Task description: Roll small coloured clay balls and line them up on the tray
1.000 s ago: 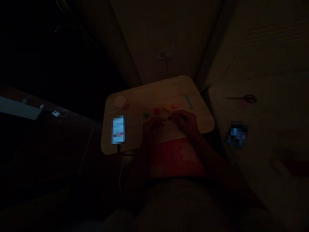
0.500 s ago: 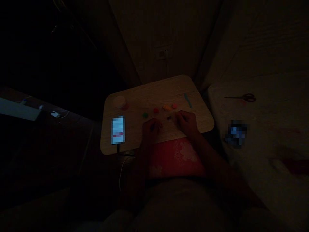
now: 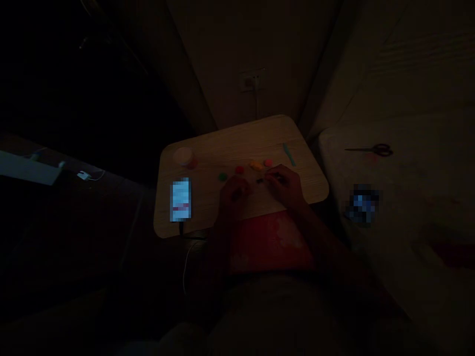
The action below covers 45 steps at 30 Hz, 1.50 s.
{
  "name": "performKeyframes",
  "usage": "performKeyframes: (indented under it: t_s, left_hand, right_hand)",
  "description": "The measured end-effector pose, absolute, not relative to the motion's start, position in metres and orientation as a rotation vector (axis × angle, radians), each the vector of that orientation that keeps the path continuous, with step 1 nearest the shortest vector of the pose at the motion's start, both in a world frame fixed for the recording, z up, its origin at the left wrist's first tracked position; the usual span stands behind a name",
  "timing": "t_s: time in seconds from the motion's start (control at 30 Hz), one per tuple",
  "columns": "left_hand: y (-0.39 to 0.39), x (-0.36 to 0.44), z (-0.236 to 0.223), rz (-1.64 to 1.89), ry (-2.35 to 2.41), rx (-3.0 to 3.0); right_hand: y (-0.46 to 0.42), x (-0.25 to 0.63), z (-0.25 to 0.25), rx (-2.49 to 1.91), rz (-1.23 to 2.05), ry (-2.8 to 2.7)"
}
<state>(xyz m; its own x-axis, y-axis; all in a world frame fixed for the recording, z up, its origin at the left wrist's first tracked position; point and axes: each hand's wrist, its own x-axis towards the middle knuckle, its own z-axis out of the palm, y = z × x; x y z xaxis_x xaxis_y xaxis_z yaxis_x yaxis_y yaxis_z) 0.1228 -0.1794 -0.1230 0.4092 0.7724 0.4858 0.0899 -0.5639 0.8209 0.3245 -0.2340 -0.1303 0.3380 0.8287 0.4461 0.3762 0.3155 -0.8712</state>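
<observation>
In dim light, my left hand [image 3: 233, 195] is over the front part of the small wooden table [image 3: 208, 217]. Its fingers are curled together, and anything in them is too dark to name. My right hand [image 3: 285, 184] is beside it, thumb and fingers pinched, with whatever they hold hidden. Close to the right fingertips is a small dark piece [image 3: 259, 181]. Just beyond the hands are small lumps that look like modelling clay: a green lump [image 3: 222, 176], a red lump [image 3: 239, 170], an orange-yellow lump [image 3: 256, 165] and a pink lump [image 3: 267, 162].
A teal strip [image 3: 289, 155] lies at the table's right. To the left are a lidded tub [image 3: 183, 156] and a lit phone [image 3: 180, 200] with a cable. Scissors [image 3: 371, 150] and a blurred-out device [image 3: 362, 205] lie on the pale surface to the right.
My right hand has shifted a little left, nearer the small dark piece. My left hand's fingers have moved slightly up toward the red lump. The lumps stay where they were.
</observation>
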Motion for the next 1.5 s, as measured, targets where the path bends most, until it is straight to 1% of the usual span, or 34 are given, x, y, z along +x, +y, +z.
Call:
performKeyframes:
  t_s: [0.17, 0.5, 1.0, 1.23, 1.5]
  left_hand:
    - [-0.18, 0.121, -0.126, 1.157, 0.75, 1.94]
    - [-0.181, 0.12, -0.122, 1.101, 0.778, 1.943]
    - [-0.186, 0.121, -0.117, 1.025, 0.896, 1.92]
    - [-0.183, 0.121, -0.125, 1.075, 0.839, 1.884]
    - [-0.184, 0.121, -0.121, 0.996, 0.855, 1.871]
  right_hand:
    - [-0.235, 0.325, -0.13, -1.289, 0.392, -1.302]
    - [-0.235, 0.324, -0.135, -1.317, 0.452, -1.263]
    - [-0.233, 0.324, -0.129, -1.333, 0.469, -1.308]
    - [-0.234, 0.325, -0.132, -1.302, 0.443, -1.328]
    - [-0.233, 0.325, -0.137, -1.3, 0.456, -1.29]
